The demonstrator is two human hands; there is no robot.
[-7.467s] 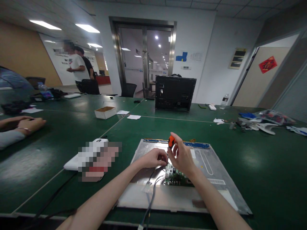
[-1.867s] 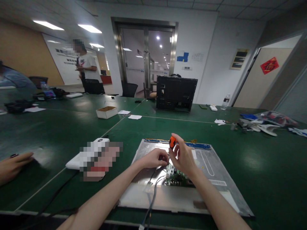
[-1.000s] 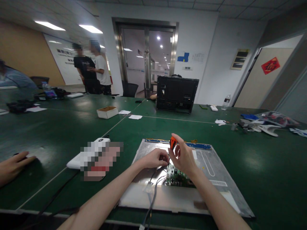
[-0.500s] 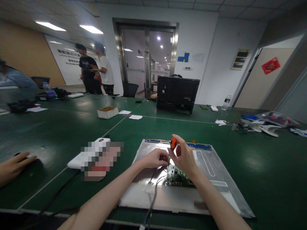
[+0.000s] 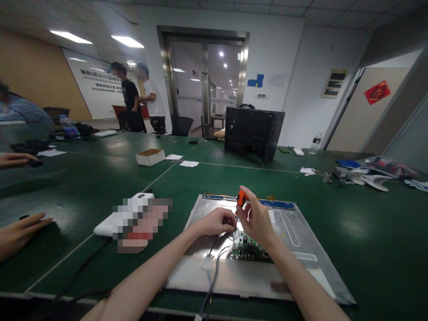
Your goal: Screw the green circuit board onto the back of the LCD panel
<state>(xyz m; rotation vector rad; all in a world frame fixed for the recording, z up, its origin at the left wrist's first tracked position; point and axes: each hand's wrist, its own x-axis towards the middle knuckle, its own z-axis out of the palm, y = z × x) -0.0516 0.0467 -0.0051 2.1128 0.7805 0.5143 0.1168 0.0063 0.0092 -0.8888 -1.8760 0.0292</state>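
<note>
A screwdriver with an orange and black handle stands nearly upright in my right hand, pinched between thumb and fingers. Its thin shaft points down to the upper left corner of a green circuit board. My left hand is closed in a pinch beside the shaft's lower end; what lies between its fingertips is too small to make out. Board and hands are over a silver metal panel, which has a blue strip along its far edge. Dark cables run from the board toward me.
A white device and a blurred-out item lie left of the panel. Co-workers' hands rest at the left. Farther back are an open box, a black monitor-like casing, a bottle and several loose parts.
The screwdriver handle has shifted very slightly left; my hands have barely moved. The black casing at the back has turned. Another hand has appeared at the left edge, and the standing people have moved.
</note>
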